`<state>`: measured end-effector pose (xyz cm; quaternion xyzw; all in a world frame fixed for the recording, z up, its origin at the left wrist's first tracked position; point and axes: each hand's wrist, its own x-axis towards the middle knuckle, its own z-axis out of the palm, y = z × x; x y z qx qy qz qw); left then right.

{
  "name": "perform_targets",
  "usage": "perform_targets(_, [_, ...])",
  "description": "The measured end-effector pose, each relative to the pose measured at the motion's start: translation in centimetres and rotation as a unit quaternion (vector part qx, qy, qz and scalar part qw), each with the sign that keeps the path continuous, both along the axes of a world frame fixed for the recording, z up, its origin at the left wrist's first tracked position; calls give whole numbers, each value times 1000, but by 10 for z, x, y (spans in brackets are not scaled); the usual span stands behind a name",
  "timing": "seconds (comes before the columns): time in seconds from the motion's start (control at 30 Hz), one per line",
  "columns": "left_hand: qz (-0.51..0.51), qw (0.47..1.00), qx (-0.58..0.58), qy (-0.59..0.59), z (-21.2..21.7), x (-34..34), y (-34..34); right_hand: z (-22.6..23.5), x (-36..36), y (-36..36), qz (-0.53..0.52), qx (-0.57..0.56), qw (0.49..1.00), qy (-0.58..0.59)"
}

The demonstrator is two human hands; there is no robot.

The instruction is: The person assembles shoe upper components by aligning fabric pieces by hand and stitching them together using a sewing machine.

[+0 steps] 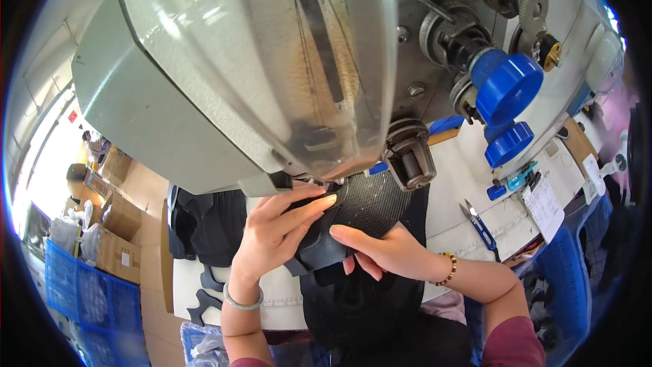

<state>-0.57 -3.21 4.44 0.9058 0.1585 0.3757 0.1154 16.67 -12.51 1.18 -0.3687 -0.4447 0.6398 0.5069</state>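
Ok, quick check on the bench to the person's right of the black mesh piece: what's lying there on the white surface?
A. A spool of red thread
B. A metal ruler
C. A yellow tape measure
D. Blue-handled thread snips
D: blue-handled thread snips lie on the white table, to the right of the black mesh piece that the left hand and right hand press flat under the sewing machine.

Two hands — left hand [275, 228] and right hand [387, 251] — press a black mesh piece [370, 207] flat under the big grey sewing machine [224, 75].
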Motion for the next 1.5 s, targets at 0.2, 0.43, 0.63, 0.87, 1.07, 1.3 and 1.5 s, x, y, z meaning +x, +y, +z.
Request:
perform_targets(0.2, [15,997,67,22,-1,-2,-2,-16,-3,2,-62,44,995,71])
perform_targets(0.43, [31,995,88,37,3,-2,-5,-21,-1,5,-41,39,997,57])
perform_targets(0.63, [55,998,18,21,3,2,-9,-14,3,5,-51,51,996,50])
perform_targets(0.87, [68,996,42,39,6,4,-12,-18,9,7,-59,33,997,38])
perform_targets(1.07, [65,994,62,64,7,5,-9,-15,4,1,-79,31,996,-16])
perform_targets(1.3, [59,994,61,73,15,7,-13,-19,-11,-6,18,2,994,108])
perform_targets(1.5, [94,983,118,102,6,13,-25,-28,-2,-7,26,11,989,147])
